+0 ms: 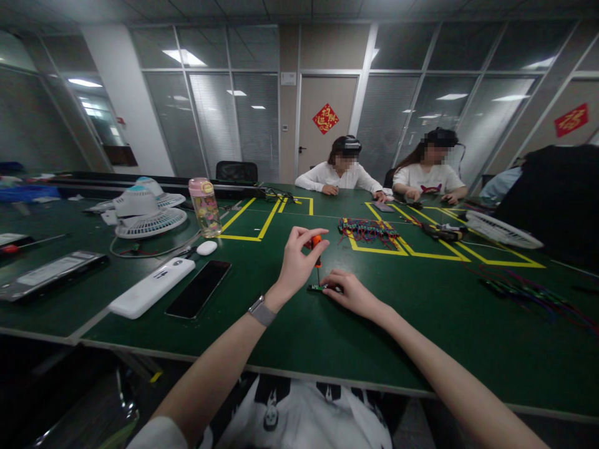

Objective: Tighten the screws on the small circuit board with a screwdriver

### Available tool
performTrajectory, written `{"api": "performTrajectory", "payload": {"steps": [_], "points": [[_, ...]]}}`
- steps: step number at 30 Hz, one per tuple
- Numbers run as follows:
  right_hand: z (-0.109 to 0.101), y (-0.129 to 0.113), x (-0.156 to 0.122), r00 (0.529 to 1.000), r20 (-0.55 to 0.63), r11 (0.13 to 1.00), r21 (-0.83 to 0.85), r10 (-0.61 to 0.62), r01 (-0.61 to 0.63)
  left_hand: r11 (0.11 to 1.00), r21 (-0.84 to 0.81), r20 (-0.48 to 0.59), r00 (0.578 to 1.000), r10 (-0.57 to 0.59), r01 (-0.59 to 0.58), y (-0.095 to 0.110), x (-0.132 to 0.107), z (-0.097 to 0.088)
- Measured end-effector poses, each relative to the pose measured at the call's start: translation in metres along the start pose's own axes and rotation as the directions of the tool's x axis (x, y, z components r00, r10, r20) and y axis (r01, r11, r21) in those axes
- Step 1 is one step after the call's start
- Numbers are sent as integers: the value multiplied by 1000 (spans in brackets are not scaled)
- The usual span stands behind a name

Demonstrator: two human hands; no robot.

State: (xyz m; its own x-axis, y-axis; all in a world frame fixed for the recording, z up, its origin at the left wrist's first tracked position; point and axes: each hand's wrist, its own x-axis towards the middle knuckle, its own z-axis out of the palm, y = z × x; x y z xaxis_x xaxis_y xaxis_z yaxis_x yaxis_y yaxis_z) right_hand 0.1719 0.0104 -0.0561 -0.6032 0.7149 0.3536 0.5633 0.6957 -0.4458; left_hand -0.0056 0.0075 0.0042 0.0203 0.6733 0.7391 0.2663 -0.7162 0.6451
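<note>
My left hand (pixel 299 259) grips an orange-handled screwdriver (pixel 317 242), its fingers closed round the handle. The screwdriver stands upright, and its thin shaft runs down to a small green circuit board (pixel 316 287) on the green table. My right hand (pixel 349 292) rests on the table with its fingertips pressed on the board's right end, which they partly hide. Whether the tip sits in a screw is too small to tell.
Left of my hands lie a black phone (pixel 199 289), a long white device (pixel 153 287) and a small white case (pixel 206 248). A bottle (pixel 204 209) and white fans (pixel 150 215) stand beyond. Wired boards (pixel 369 232) lie ahead. Two people sit across the table (pixel 281 337).
</note>
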Motion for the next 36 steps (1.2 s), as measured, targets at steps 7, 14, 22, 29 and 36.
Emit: {"api": "performTrajectory", "payload": {"steps": [7,14,22,29,36], "points": [[-1,-1,0,1000,5,1000,0,-8,8,987,-159,45,999,-19,26,-5,-1,1],[0,-1,0,1000,7,1000,-2,0,0,1000,-7,-20,1000,3,-3,1,0,0],[-1,-2,1,1000,15,1000,1,9,-9,991,-129,40,999,-10,15,-2,0,2],[-1,-2,0,1000,10,1000,-3,14,-14,999,48,-35,999,0,2,0,0,-1],[-1,-1,1,1000,12,1000,-1,8,-8,998,-57,18,1000,7,-6,-3,0,1]]}}
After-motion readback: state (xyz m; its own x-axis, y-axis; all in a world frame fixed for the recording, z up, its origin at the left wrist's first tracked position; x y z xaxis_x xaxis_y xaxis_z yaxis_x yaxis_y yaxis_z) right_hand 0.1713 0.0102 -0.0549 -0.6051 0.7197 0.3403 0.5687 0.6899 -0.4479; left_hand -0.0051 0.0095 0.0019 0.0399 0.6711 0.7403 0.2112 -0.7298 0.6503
